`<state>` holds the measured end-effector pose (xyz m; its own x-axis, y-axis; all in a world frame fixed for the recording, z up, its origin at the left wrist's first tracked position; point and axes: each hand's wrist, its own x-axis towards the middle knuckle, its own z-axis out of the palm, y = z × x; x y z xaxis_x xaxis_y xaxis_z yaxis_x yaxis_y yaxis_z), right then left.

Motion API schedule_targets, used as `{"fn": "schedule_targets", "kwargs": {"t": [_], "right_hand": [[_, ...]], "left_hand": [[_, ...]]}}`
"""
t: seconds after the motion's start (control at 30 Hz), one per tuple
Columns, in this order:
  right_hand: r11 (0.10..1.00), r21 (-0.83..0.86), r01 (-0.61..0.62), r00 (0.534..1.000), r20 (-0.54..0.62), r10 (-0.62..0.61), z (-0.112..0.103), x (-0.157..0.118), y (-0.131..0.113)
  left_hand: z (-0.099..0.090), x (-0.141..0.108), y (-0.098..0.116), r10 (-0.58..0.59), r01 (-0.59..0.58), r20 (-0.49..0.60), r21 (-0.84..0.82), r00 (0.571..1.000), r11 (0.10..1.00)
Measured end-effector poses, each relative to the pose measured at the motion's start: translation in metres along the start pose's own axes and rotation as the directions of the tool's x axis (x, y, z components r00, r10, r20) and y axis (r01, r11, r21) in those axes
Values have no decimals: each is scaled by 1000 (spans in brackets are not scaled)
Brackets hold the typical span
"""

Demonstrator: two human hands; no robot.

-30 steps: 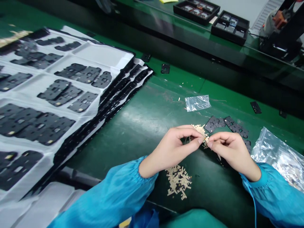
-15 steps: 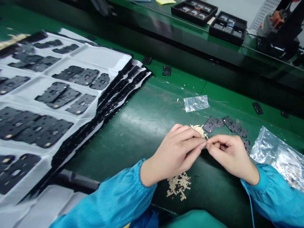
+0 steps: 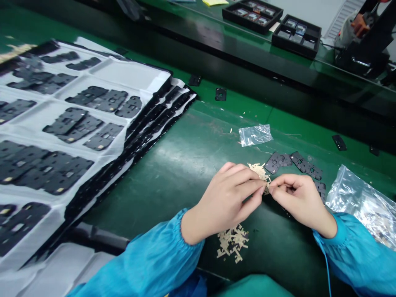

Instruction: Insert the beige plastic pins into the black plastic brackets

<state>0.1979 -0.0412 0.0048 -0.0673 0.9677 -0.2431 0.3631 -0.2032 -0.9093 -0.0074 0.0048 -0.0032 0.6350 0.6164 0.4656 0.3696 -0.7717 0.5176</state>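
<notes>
**Materials and finishes, green bench**

Clock positions are read from mid-view. A smooth, semi-gloss finish is noted on the worktop (image 3: 148, 181), with light reflected in a pale patch near centre. At five, tan pieces (image 3: 232, 242) are seen as matt and card-like. At three, the small zip bag (image 3: 255, 135) is formed of thin, clear, glossy plastic; between three and four, similar film is seen crinkled in the larger bag (image 3: 346, 187). The loose plates (image 3: 306, 166), at three, are finished matt and dark, plastic-like. At ten, the tray (image 3: 128, 76) is moulded in smooth white plastic, softly sheened. Blue cloth, creased and gathered, is recorded for the sleeves (image 3: 154, 251), at seven and four.
</notes>
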Motion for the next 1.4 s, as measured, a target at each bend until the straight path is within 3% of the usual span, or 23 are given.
{"fn": "schedule_targets", "kwargs": {"t": [0.1, 0.23, 0.4, 0.6, 0.87, 1.03, 1.2, 1.3, 1.4], "right_hand": [[997, -65, 35, 999, 11, -35, 0, -2, 0], [983, -171, 69, 998, 3, -70, 0, -3, 0], [988, -152, 41, 999, 13, -39, 1, -2, 1], [998, -68, -2, 1000, 7, 2, 0, 0, 2], [997, -60, -37, 999, -41, 34, -1, 3, 4], [978, -203, 46, 997, -51, -58, 0, 1, 3], [926, -320, 200, 979, 23, -203, -3, -2, -4], [951, -247, 185, 977, -57, -205, -5, -1, -4], [991, -80, 111, 987, -112, -119, -6, 2, -3]], "left_hand": [[1, -1, 1, 11, -10, 58, -16, 998, 1000], [2, -1, 2, 63, -72, 84, 101, 994, 992], [2, 0, 3, 101, -115, 82, 186, 992, 976], [1, 1, -1, 19, -24, 37, 126, 999, 992], [2, -2, -10, -136, 127, 20, 237, 991, 963], [5, -2, 4, -93, 91, 35, 51, 995, 995], [9, -1, 5, -176, 180, 47, -107, 983, 978], [7, 1, 2, -301, 282, 6, -365, 954, 887], [3, 5, 1, -392, 347, 40, -555, 919, 756]]}}
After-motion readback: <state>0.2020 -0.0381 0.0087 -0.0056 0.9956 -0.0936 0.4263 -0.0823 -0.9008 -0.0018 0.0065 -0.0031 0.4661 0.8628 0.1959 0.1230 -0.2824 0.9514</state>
